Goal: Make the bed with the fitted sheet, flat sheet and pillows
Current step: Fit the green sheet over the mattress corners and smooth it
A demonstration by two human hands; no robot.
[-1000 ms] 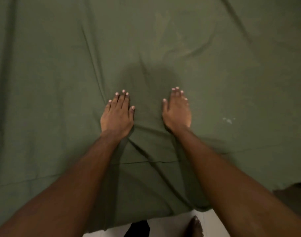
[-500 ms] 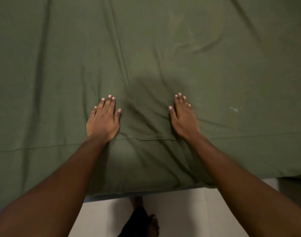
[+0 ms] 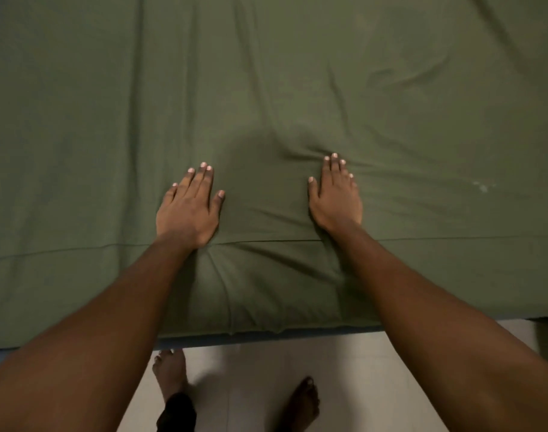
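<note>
Two flat open palms, left hand [image 3: 188, 212], right hand [image 3: 335, 199], pressing sheet [image 3: 110, 120], wider apart

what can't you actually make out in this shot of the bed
Head view:
Pillows: none in frame; anything farther out is cut off by the edges.
Whether the green sheet is fitted or flat: its corners lie beyond the edges.
Palms of the left hand and right hand: face down, flat on the sheet.
Pale specks beside the right hand: too small to identify.
</note>
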